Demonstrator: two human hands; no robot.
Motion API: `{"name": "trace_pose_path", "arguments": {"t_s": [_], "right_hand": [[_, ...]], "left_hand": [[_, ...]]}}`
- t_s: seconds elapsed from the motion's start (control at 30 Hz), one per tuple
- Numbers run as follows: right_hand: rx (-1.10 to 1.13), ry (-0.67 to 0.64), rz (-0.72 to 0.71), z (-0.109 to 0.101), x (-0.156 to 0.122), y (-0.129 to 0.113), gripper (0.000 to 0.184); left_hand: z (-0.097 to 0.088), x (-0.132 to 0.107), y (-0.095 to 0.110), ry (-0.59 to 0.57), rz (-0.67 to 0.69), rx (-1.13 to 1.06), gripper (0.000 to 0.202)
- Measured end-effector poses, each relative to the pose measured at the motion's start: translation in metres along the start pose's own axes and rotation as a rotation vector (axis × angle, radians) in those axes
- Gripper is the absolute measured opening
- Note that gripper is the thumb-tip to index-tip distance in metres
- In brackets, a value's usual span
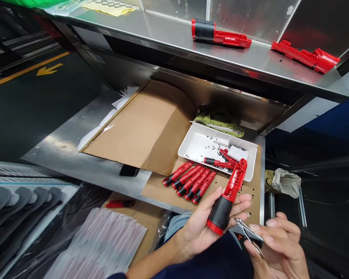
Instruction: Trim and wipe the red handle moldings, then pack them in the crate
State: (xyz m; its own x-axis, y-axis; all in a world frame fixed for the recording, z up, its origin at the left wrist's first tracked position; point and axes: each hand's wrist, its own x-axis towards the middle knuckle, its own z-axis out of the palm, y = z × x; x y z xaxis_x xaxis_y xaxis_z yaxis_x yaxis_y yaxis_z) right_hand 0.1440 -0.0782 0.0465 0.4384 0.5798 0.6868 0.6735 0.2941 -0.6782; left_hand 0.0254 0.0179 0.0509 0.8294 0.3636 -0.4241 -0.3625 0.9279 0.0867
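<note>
In my left hand point(196, 228) lies a red plastic housing with a thick black sleeve point(222, 211), its open ribbed side facing up. My right hand point(282, 242) pinches a pair of metal tweezers point(248, 230), tips pointing toward the fingers of my left hand. Whether the tweezers grip anything is too small to tell. Beyond the hands sits a white tray point(189, 149) holding small black pieces, a white block point(237, 153) and red-and-black parts point(218, 162). Several red housings with black ends point(189, 180) lie in a row left of my hands.
A large cardboard sheet point(142, 128) leans left of the tray, and a phone point(129, 170) shows below it. Two housings point(232, 38) point(305, 56) rest on the metal shelf point(163, 37). Bagged parts point(104, 240) fill the lower left. A green pouch point(219, 124) lies behind the tray.
</note>
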Motion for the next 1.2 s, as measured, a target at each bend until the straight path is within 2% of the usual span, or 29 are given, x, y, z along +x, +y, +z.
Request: {"name": "trace_pose_path", "arguments": {"t_s": [0.13,0.23,0.33,0.47,0.67,0.93,1.07,1.2], "right_hand": [[-0.009,-0.096,-0.098,0.0,0.001,0.007,0.024],[-0.041,-0.124,-0.11,0.0,0.0,0.01,0.025],[-0.057,-0.127,-0.109,-0.001,-0.001,0.01,0.024],[-0.059,-0.131,-0.131,-0.001,-0.001,0.01,0.023],[-0.048,-0.161,-0.15,-0.004,0.0,0.01,0.024],[-0.047,-0.185,-0.168,-0.002,0.003,0.009,0.025],[-0.042,-0.122,-0.105,-0.001,0.002,0.004,0.022],[-0.027,-0.035,0.011,-0.009,0.001,-0.001,0.023]], "left_hand": [[0.001,0.0,0.0,-0.008,-0.014,-0.049,0.049],[0.003,0.001,0.001,-0.015,-0.027,-0.055,0.052],[0.007,0.0,0.001,-0.027,-0.035,-0.041,0.056],[0.011,-0.002,0.001,-0.009,-0.003,-0.028,0.053],[0.005,0.001,-0.003,-0.02,0.019,-0.048,0.042],[0.005,0.003,-0.003,-0.012,0.019,-0.035,0.041],[0.006,0.001,-0.004,-0.016,0.022,-0.005,0.042],[0.003,0.0,-0.005,-0.013,0.027,0.005,0.043]]}}
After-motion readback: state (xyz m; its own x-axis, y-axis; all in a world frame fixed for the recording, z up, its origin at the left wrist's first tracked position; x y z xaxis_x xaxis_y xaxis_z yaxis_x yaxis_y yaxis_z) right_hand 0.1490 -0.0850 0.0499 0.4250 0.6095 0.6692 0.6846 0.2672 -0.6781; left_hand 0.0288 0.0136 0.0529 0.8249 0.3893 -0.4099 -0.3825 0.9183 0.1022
